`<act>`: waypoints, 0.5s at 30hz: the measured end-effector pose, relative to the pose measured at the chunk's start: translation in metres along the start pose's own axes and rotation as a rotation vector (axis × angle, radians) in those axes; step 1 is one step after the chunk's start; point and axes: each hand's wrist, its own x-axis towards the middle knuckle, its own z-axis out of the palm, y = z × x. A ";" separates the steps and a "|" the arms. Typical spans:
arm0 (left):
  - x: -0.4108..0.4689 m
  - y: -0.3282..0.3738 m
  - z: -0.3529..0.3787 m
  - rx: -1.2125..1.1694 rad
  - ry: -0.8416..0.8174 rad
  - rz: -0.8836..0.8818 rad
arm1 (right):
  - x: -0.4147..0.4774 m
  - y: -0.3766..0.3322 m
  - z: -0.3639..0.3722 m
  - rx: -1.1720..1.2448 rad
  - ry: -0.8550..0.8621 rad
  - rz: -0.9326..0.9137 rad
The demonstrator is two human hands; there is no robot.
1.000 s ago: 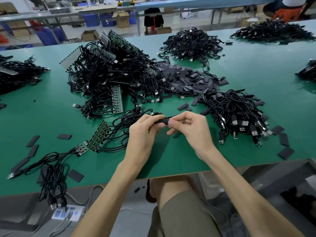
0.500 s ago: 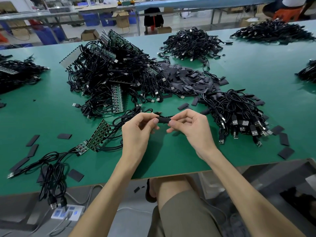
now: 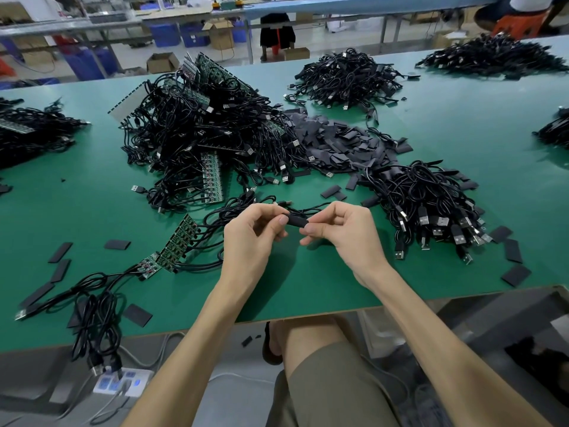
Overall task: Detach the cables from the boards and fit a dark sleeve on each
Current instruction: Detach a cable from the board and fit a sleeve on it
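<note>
Places are given from the dark sleeve (image 3: 297,221), one short matte black tube held just above the smooth green table (image 3: 462,124), near its front edge. Far to its left, several flat dark rectangles (image 3: 60,252) lie loose. Closer on that side sit green circuit boards (image 3: 181,240), bristling with thin black leads. The left hand (image 3: 249,238) pinches the sleeve's left end between thumb and curled fingers. The right hand (image 3: 341,232) pinches its right end the same way. One thin glossy cable (image 3: 311,208) loops just behind it. To its right lies one bundle of cables (image 3: 428,208) with metal plugs, and beyond that three flat sleeves (image 3: 513,250).
</note>
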 end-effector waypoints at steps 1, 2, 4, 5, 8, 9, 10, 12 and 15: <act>0.000 0.000 0.000 0.007 -0.002 0.002 | 0.000 0.000 0.000 -0.003 -0.004 0.000; 0.000 0.000 0.000 0.012 -0.002 0.002 | 0.000 0.000 0.000 -0.007 -0.007 -0.001; 0.001 0.000 0.000 0.021 -0.002 -0.001 | 0.000 0.000 0.000 -0.016 -0.013 -0.002; 0.001 0.000 -0.001 0.024 -0.002 -0.003 | 0.000 0.000 0.000 -0.018 -0.016 -0.001; 0.001 0.001 -0.001 0.020 -0.003 -0.003 | 0.000 0.000 -0.001 -0.020 -0.025 0.009; 0.002 0.001 -0.002 0.016 -0.005 -0.004 | 0.001 0.000 0.000 -0.018 -0.026 0.013; 0.002 0.001 -0.002 0.013 -0.008 -0.005 | 0.001 0.000 0.000 -0.016 -0.025 0.016; 0.002 0.002 -0.002 0.009 -0.016 -0.006 | 0.001 0.000 0.000 -0.020 -0.018 0.018; 0.002 0.003 -0.002 -0.001 -0.025 -0.010 | 0.000 0.000 -0.001 -0.031 -0.006 0.012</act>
